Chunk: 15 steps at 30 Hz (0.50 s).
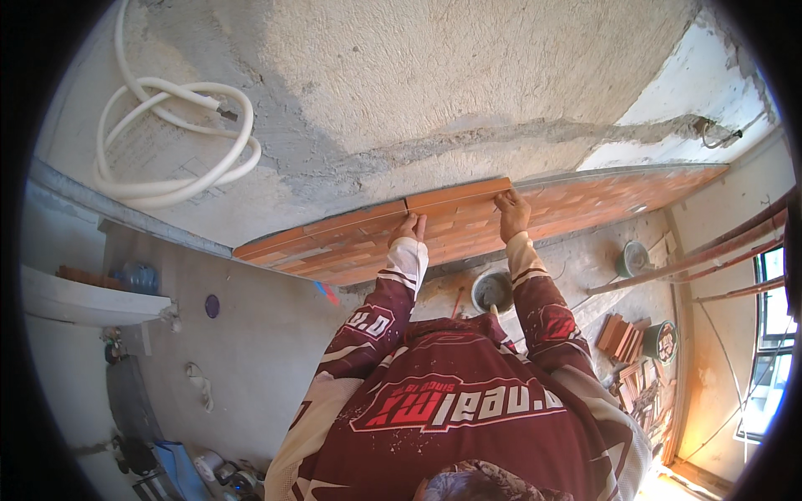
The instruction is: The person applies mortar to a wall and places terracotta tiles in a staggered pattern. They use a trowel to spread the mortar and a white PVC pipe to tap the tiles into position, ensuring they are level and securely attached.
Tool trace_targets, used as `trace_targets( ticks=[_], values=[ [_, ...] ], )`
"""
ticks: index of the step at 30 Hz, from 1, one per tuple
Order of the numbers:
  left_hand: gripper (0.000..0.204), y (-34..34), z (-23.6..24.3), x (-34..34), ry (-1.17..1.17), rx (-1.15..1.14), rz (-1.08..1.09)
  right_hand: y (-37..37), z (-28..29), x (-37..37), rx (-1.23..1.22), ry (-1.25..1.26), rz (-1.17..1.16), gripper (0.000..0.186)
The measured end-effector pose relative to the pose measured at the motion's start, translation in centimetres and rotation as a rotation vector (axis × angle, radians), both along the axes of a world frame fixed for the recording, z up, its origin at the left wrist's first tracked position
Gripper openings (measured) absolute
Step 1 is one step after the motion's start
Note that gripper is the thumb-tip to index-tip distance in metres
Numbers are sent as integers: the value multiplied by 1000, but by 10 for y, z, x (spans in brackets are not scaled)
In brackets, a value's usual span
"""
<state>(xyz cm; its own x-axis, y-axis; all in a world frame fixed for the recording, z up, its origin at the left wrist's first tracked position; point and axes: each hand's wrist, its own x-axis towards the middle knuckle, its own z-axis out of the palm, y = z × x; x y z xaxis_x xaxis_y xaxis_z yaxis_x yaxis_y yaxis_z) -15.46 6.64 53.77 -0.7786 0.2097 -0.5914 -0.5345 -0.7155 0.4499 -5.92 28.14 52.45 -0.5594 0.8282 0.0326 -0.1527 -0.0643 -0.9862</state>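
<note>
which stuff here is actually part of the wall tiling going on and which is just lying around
In use: left hand and right hand pressing the top brick tile onto the tiled wall strip; mortar bucket; stack of spare tiles.

Lying about: coiled white hose, purple disc, white sink, blue item.

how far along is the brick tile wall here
Done: several courses of brick tiles already cover the bottom strip of the wall. In hand: the left hand and right hand both press on the top tile, at the upper edge of the strip. Left: the bare plaster above is uncovered. Loose tiles and a mortar bucket sit on the floor.
</note>
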Motion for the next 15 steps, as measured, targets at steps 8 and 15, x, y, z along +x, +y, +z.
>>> trace_targets(
  ticks=[8, 15],
  values=[
    [24, 0, 16, 7, -14, -11, 4, -1, 2, 2, -3, 3, -4, 30],
    [25, 1, -9, -1, 3, 12, 11, 2, -4, 0, 146, -157, -67, 28]
  ],
)
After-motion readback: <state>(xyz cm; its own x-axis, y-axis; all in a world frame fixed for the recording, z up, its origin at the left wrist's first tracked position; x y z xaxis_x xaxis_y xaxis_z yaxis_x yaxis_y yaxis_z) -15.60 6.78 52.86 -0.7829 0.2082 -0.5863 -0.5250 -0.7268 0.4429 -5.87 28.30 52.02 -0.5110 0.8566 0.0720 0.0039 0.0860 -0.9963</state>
